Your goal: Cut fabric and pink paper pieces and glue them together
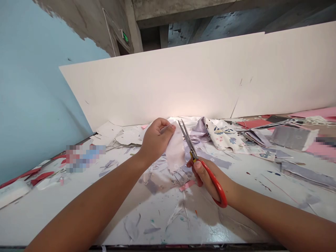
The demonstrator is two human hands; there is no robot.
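Left hand [156,140] pinching pale fabric scrap [175,150] at 12 o'clock; right hand [207,178] wrapped around red-handled scissors [216,187], blades narrowly parted just beside scrap's 3 o'clock edge; floral cloth [222,134] at 1 o'clock

– Light?
– Bright, glare low on the white board [173,112].
– Shadows?
– Soft, beneath both hands [156,141] [207,178], across the counter [52,224].
– Sharpness?
– Fairly crisp; edges bowed and stretched, pixelated patches [85,158].

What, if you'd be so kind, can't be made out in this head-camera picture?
Head view:
- Left hand: covers part of the white fabric piece.
- Right hand: hides one handle of the red-handled scissors.
- Pixelated patch, at left: blurs what lies there.
- Second patch, at right: likewise.
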